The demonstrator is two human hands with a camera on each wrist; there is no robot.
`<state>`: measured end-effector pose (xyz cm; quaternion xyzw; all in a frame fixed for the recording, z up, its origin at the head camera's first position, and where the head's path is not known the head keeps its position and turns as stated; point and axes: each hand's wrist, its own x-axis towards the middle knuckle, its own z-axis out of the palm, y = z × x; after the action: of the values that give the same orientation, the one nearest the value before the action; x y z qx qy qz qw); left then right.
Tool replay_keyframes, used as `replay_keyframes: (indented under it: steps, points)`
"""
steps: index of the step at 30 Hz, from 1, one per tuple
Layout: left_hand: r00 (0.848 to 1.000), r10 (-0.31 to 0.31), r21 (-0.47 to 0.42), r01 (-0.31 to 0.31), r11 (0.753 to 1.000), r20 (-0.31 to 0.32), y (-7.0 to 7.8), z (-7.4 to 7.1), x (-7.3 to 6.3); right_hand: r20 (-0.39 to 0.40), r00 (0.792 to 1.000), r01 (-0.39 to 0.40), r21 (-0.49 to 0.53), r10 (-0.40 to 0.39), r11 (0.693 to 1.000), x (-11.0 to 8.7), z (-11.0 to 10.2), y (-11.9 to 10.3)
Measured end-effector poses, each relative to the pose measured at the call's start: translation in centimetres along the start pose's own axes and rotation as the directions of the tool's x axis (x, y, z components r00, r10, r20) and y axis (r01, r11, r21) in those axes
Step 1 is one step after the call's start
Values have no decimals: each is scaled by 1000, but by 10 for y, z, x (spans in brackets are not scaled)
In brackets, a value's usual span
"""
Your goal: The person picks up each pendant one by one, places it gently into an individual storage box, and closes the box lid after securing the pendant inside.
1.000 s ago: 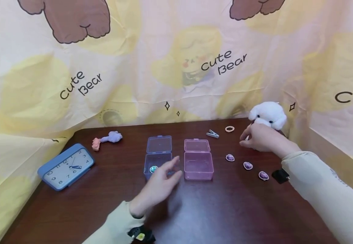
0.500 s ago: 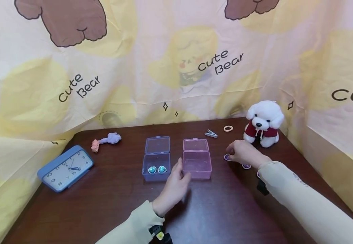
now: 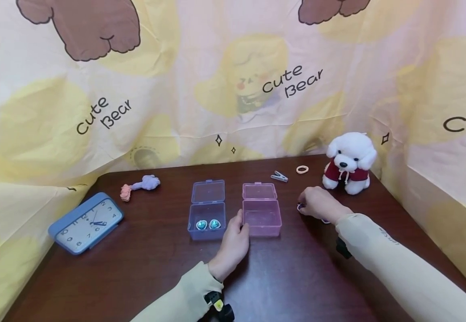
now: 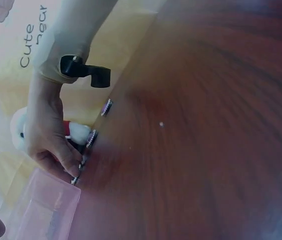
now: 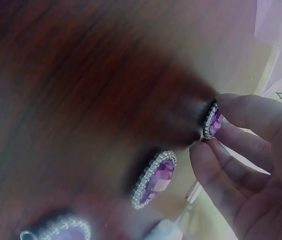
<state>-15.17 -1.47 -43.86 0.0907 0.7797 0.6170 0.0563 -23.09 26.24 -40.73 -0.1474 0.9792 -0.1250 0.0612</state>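
Observation:
In the head view my right hand [image 3: 321, 203] is over the right of the table. Its thumb and fingertips pinch a purple gem charm [image 5: 213, 121] with a beaded silver rim, close above the wood. Beside it lies a second purple charm [image 5: 155, 180], and a third charm [image 5: 63, 231] with a small loop shows at the lower edge. My left hand [image 3: 233, 246] rests its straight fingers along the left side of an open pink plastic box [image 3: 262, 230], thumb near the front corner. To its left, an open blue plastic box [image 3: 206, 233] holds two teal gem charms [image 3: 214, 224].
A white plush dog [image 3: 349, 161] in a red top sits behind my right hand. Further back lie a clip [image 3: 279, 176] and a pale ring [image 3: 302, 169]. At left are a blue clock [image 3: 88, 223] and a purple-and-pink fluffy item [image 3: 146, 182]. A printed curtain [image 3: 168, 112] hangs behind.
My right hand came from in front of the plush dog forward to the nearest purple charm and now pinches it. My left hand moved right, from the blue box to the pink box's side.

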Motion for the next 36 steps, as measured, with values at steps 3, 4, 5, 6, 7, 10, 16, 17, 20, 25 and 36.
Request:
replay_keyframes:
  steps: [3, 4, 5, 6, 7, 10, 16, 17, 20, 25, 36]
  points:
    - [1000, 23, 15, -23, 1000, 0, -1, -1, 0, 6, 1000, -21, -4, 21, 1000, 1, -1, -1]
    - [1000, 24, 19, -24, 1000, -3, -1, -1, 1, 6, 1000, -22, -2, 22, 1000, 1, -2, -1]
    - [1000, 20, 19, -20, 1000, -5, -1, -1, 1, 6, 1000, -23, -2, 23, 1000, 1, -2, -2]
    - [1000, 20, 17, -20, 1000, -8, -1, -2, 1, 4, 1000, -22, -3, 22, 1000, 1, -2, -3]
    - [1000, 18, 13, -18, 1000, -9, -1, -1, 1, 2, 1000, -22, -3, 22, 1000, 1, -3, -4]
    - [1000, 11, 5, -11, 1000, -13, -1, -1, 2, -6, 1000, -24, -3, 24, 1000, 1, -3, -5]
    - [1000, -17, -10, 17, 1000, -7, -2, -1, 2, -5, 999, -52, 4, 52, 999, 4, 0, -5]
    - [1000, -22, -12, 22, 1000, -7, -3, -2, 2, -5, 999, -52, 9, 52, 999, 5, 1, -5]
    - [999, -33, -14, 33, 999, -1, -3, -3, 2, -10, 997, -71, 24, 71, 997, 5, 1, -5]
    - [1000, -26, -14, 26, 1000, 8, -3, -3, 2, -36, 996, -82, 55, 84, 995, 2, -7, -8]
    - [999, -30, -31, 30, 999, 12, -2, -4, 1, -210, 977, -1, 77, 18, 997, -9, -50, -50]
